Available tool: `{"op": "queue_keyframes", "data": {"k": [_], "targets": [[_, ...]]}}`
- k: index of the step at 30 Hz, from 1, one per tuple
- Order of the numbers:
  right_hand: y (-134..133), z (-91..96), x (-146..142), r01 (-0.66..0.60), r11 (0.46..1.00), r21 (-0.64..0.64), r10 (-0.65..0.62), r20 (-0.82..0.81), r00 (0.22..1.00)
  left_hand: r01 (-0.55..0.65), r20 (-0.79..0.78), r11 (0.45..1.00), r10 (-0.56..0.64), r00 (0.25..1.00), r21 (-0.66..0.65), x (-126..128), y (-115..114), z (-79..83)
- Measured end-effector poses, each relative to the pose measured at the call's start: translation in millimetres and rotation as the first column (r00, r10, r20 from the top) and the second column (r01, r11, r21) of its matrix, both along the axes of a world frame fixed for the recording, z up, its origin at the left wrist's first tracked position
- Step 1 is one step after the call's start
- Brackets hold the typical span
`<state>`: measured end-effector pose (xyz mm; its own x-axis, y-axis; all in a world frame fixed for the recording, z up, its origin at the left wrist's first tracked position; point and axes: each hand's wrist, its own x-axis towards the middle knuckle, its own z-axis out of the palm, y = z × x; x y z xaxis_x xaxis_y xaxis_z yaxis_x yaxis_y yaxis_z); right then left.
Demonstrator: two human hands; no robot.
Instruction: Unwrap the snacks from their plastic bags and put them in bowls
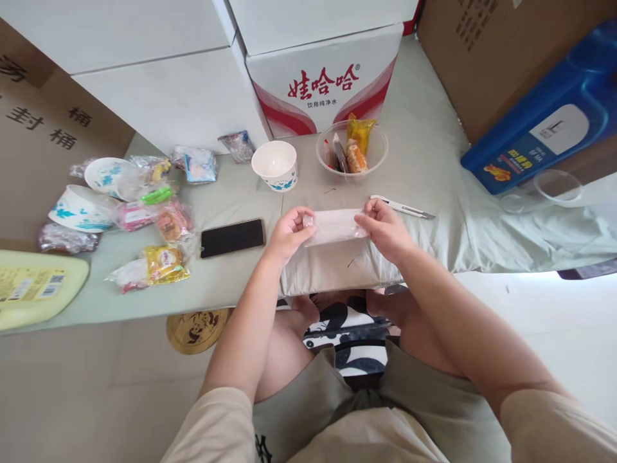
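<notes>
Between my two hands is a clear plastic wrapper (335, 226), stretched sideways over the front of the covered table. My left hand (289, 233) pinches its left end, fingers closed. At the other end, my right hand (384, 226) grips the wrapper between thumb and fingers. Whether anything lies inside the wrapper I cannot tell. Just beyond my right hand lies a white utility knife (402, 206). Farther back stand a paper cup (276, 166) with a blue pattern and a clear plastic bowl (376, 154) with several packaged snacks in it.
Left of my hands lies a black phone (232, 238). Packaged snacks (166, 265) and two tipped paper cups (84, 209) crowd the left side, near a yellow bottle (38, 289). White boxes (325, 83) line the back. A large blue bottle (544, 122) stands at right.
</notes>
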<state>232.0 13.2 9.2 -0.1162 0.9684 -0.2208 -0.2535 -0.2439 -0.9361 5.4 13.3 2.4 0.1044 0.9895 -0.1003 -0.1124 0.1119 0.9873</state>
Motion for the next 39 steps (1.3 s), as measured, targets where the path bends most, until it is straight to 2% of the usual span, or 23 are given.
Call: {"op": "queue_keyframes", "data": {"k": [3, 5, 6, 8, 11, 13, 16, 19, 21, 24, 25, 28, 30, 32, 35, 37, 39], "targets": [[1.0, -6.0, -1.3, 0.113, 0.993, 0.030, -0.115, 0.063, 0.991, -0.146, -0.143, 0.984, 0.159, 0.977, 0.099, 0.5, 4.2, -6.4], [1.9, -7.7, -0.8, 0.171, 0.980, 0.106, -0.181, 0.100, 0.978, -0.255, -0.212, 0.952, 0.288, 0.934, 0.170, 0.8, 5.5, -8.7], [1.7, -7.5, -0.7, 0.184, 0.971, 0.155, -0.205, 0.133, 0.970, -0.272, -0.236, 0.944, 0.313, 0.920, 0.188, 1.7, 5.2, -9.5], [-1.1, -4.9, -1.9, 0.171, 0.952, 0.254, -0.230, 0.227, 0.946, -0.213, -0.268, 0.962, 0.253, 0.930, 0.168, 5.7, 2.8, -11.0], [-10.8, 0.3, -8.1, 0.080, 0.923, 0.377, -0.220, 0.347, 0.912, -0.034, -0.218, 0.995, 0.055, 0.974, 0.098, 17.3, -3.4, -12.5], [-18.0, 1.1, -14.1, -0.021, 0.915, 0.403, -0.145, 0.376, 0.915, 0.038, -0.139, 0.994, -0.022, 0.990, 0.107, 25.7, -6.8, -11.7], [-24.6, -2.9, -22.8, -0.144, 0.917, 0.371, 0.008, 0.344, 0.939, 0.106, -0.082, 0.986, -0.096, 0.992, 0.129, 33.6, -9.5, -6.8], [-23.7, -8.1, -27.5, -0.151, 0.935, 0.322, 0.059, 0.277, 0.959, 0.102, -0.100, 0.986, -0.089, 0.991, 0.131, 34.6, -10.3, -2.1], [-20.0, -9.5, -27.8, -0.058, 0.953, 0.298, -0.026, 0.271, 0.962, 0.048, -0.075, 0.992, -0.040, 0.996, 0.116, 33.1, -10.6, -1.4], [-13.5, -8.8, -26.1, 0.077, 0.942, 0.327, -0.173, 0.277, 0.945, 0.021, 0.044, 0.999, -0.022, 0.999, 0.026, 30.2, -11.0, -2.4], [-11.6, -8.3, -25.7, 0.060, 0.943, 0.328, -0.152, 0.264, 0.952, 0.037, 0.080, 0.999, -0.036, 0.996, -0.011, 29.5, -11.1, -2.6], [-7.1, -8.1, -27.0, -0.096, 0.961, 0.258, 0.034, 0.235, 0.971, 0.103, 0.091, 0.993, -0.098, 0.991, -0.061, 29.4, -10.4, -2.1], [-4.7, -9.1, -30.1, -0.111, 0.968, 0.225, 0.054, 0.243, 0.969, 0.101, 0.032, 0.993, -0.100, 0.995, -0.056, 30.7, -8.6, -1.4], [-2.6, -10.4, -33.8, -0.065, 0.971, 0.232, 0.011, 0.226, 0.974, 0.036, -0.028, 0.998, -0.037, 0.999, -0.045, 31.0, -5.6, -0.8], [-0.3, -11.5, -37.2, -0.058, 0.968, 0.246, 0.010, 0.195, 0.981, -0.146, -0.080, 0.989, 0.145, 0.986, -0.001, 24.4, -0.5, 0.1], [0.3, -10.9, -36.9, -0.089, 0.969, 0.231, 0.035, 0.228, 0.973, -0.310, -0.099, 0.946, 0.318, 0.943, 0.091, 13.7, 2.2, 1.8], [0.4, -8.8, -35.5, -0.135, 0.969, 0.206, 0.070, 0.293, 0.954, -0.466, -0.136, 0.859, 0.499, 0.856, 0.213, -0.6, 4.7, 6.0]]}}
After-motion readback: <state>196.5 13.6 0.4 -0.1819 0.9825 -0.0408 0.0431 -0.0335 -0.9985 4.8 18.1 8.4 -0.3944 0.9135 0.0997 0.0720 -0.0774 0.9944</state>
